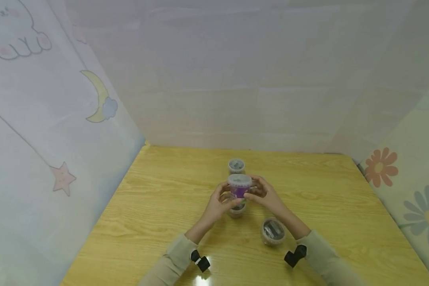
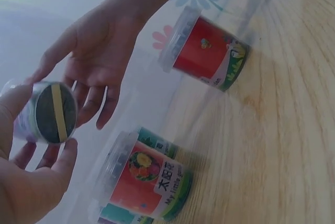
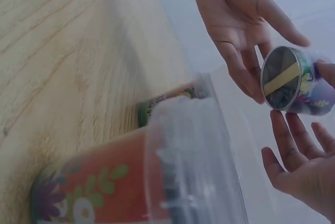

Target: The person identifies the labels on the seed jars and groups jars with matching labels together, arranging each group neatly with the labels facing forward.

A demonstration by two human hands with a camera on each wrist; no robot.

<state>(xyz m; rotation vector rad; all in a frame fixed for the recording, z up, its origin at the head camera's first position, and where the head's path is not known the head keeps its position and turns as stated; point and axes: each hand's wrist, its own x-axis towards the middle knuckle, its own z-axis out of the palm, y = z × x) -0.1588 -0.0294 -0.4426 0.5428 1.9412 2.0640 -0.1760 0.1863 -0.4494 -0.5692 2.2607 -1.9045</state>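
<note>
A small lidded plastic tub with a purple label (image 1: 239,191) is held up over the table between both hands. My left hand (image 1: 214,206) grips its left side, thumb in front and fingers round the back. The right hand (image 1: 270,198) holds the opposite side the same way. Seen from the left wrist, the tub's dark base (image 2: 47,114) carries a yellowish strip and faces the table. Directly below in the head view, partly covered by the hands, stands another lidded tub (image 1: 237,213).
Behind the held tub stands a clear-lidded tub (image 1: 236,164). Another tub (image 1: 273,232) sits by the right forearm; its label is red (image 2: 209,51) in the left wrist view. A red tub with flower print (image 2: 144,177) overlaps a teal one (image 2: 161,144). Papered walls enclose the wooden table (image 1: 157,186).
</note>
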